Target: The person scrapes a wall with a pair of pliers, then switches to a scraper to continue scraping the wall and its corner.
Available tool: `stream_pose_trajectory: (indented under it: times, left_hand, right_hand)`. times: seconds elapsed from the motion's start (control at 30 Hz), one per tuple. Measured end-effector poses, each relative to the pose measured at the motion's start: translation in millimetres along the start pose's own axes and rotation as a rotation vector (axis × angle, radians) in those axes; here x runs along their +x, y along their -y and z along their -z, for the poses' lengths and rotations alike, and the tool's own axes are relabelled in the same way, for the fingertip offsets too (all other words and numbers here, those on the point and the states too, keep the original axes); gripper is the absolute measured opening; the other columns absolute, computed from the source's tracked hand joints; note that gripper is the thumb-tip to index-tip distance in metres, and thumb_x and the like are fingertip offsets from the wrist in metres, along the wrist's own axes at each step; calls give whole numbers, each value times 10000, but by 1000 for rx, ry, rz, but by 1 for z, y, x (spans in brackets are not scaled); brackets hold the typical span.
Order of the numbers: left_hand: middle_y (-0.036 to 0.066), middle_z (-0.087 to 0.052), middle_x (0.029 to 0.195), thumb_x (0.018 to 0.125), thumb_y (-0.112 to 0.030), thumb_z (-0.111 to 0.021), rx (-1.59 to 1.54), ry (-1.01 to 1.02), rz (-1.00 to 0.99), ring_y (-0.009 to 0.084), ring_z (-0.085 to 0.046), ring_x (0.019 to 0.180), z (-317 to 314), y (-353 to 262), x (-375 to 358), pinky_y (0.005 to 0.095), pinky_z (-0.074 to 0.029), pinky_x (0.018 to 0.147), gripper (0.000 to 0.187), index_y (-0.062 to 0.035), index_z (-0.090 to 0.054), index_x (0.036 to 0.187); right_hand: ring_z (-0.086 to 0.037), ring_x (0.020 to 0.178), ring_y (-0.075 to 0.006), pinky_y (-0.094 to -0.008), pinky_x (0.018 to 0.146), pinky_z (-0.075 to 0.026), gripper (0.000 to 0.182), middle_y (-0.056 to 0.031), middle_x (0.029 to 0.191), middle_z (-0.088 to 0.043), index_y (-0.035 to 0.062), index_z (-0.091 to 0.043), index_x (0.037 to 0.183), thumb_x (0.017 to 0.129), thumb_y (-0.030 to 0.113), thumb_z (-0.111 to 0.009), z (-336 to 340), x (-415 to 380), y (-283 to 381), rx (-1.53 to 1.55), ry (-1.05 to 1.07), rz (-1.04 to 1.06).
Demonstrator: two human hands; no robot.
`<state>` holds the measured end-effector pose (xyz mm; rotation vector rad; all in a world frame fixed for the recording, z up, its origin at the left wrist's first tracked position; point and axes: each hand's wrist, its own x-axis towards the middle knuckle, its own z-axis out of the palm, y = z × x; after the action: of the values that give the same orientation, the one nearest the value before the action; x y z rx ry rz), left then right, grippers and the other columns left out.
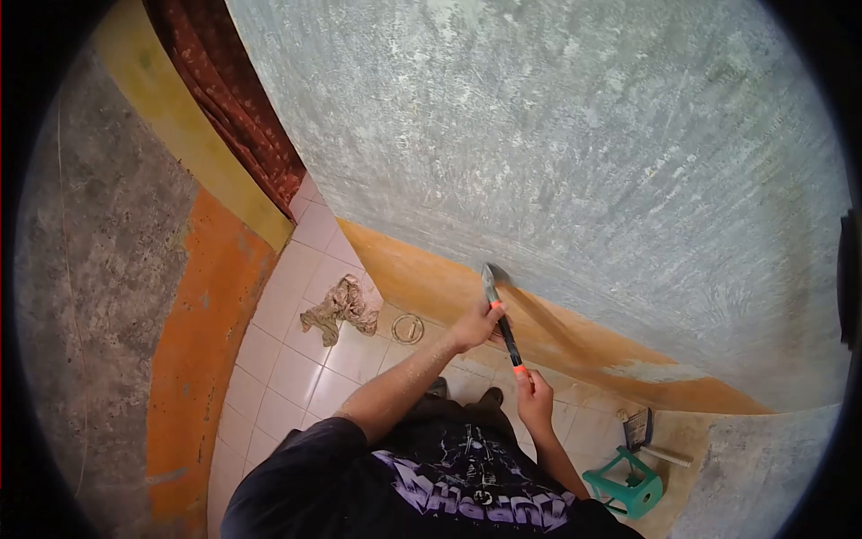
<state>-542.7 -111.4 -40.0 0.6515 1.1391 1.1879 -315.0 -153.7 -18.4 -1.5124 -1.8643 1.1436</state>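
Note:
A long-handled scraper (pixel 505 325) with a black and orange handle slants up in front of me. Its grey metal head (pixel 489 277) is at the wall, near where the grey surface meets the orange band (pixel 422 269). My left hand (pixel 480 327) is wrapped round the upper part of the handle, close to the head. Lower down, my right hand (pixel 534 395) grips the handle's orange end. Pale dust lies on my left forearm. The grey wall (pixel 539 135) is scratched and patchy.
A crumpled cloth (pixel 341 310) and a round ring-like object (pixel 408 329) lie on the tiled floor (pixel 292 377). To the right stands a green plastic stool (pixel 628 485), with a roller or brush (pixel 666 455) beside it. A red curtain (pixel 229 99) hangs in the doorway at left.

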Motion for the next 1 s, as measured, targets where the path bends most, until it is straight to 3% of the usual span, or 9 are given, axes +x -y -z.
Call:
stream_pose_trajectory:
  times: [0.23, 0.33, 0.43, 0.5, 0.6, 0.8, 1.0]
  left_hand:
    - [111, -654, 880, 1029, -353, -458, -27, -200, -41, 204, -690, 745, 54, -18, -13, 344, -600, 660, 351, -5, -505, 1045]
    - [101, -651, 860, 1032, -351, -453, 10, -161, -34, 199, -687, 734, 35, -12, -14, 335, -597, 653, 348, -8, -512, 1028]
    - [98, -647, 924, 1036, -338, -448, -5, -25, 5, 222, -689, 837, 7, -3, -14, 380, -583, 744, 304, -40, -490, 1077]
    - [77, -610, 948, 1044, -315, -433, -201, 46, 30, 231, -661, 929, -8, -6, -19, 408, -553, 835, 249, -78, -461, 1118]
    - [50, -536, 893, 1047, -290, -426, -602, 43, 27, 209, -603, 853, -24, -4, -10, 394, -526, 809, 209, -105, -426, 1145]
    - [22, -430, 803, 1047, -263, -429, -654, 115, 16, 167, -466, 714, -55, 8, 3, 373, -446, 727, 140, -129, -385, 1048]
    - [18, -424, 789, 1047, -271, -428, -548, 138, 60, 162, -472, 714, -86, 14, 11, 370, -452, 719, 154, -145, -363, 987]
  right_hand:
    - [-545, 539, -199, -354, 531, -417, 305, -134, 615, -561, 37, -675, 967, 942, 333, -605, -56, 21, 24, -25, 57, 43]
    - [-527, 538, -171, -337, 520, -405, 309, -91, 607, -562, 18, -658, 945, 956, 320, -595, -46, 8, 13, 1, 27, 77]
    - [-397, 511, -54, -251, 461, -317, 250, 28, 596, -452, 31, -599, 953, 998, 273, -554, -32, -9, -21, 178, 83, 11]
    - [-393, 481, -44, -233, 431, -304, 223, 40, 595, -447, 47, -572, 1007, 1007, 267, -535, -21, -13, -28, 327, 173, -85]
    - [-391, 442, -45, -227, 393, -294, 221, 35, 588, -450, 52, -548, 1062, 1014, 266, -520, -1, -17, -19, 454, 221, -228]
    - [-367, 382, -73, -237, 362, -297, 296, 1, 560, -449, 51, -545, 1077, 1031, 329, -456, 30, -20, -22, 516, 337, -341]
    - [-351, 357, -83, -243, 345, -285, 358, 1, 522, -416, 49, -549, 1076, 1037, 383, -426, 54, -23, -47, 529, 389, -363]
